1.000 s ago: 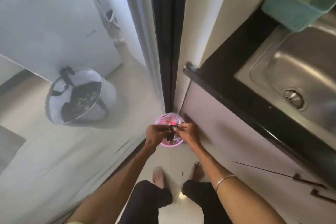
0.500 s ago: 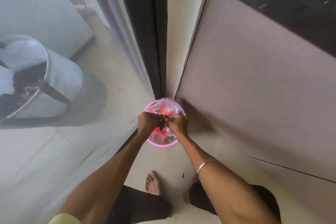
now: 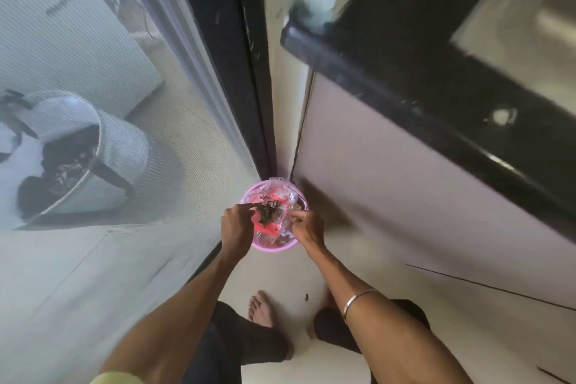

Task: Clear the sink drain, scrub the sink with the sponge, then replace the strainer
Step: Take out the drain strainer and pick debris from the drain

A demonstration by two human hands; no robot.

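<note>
Holding a dark clump of drain debris [image 3: 265,212] over a small pink bin [image 3: 274,247], the left hand [image 3: 237,225] pinches it with curled fingers. At about three o'clock of the clump, the right hand [image 3: 307,227] has its fingertips pressed together; what they pinch I cannot tell. The bin sits on the floor at twelve o'clock of a bare foot [image 3: 261,309]. At one o'clock, the black countertop edge [image 3: 405,84] borders the steel sink [image 3: 530,9].
</note>
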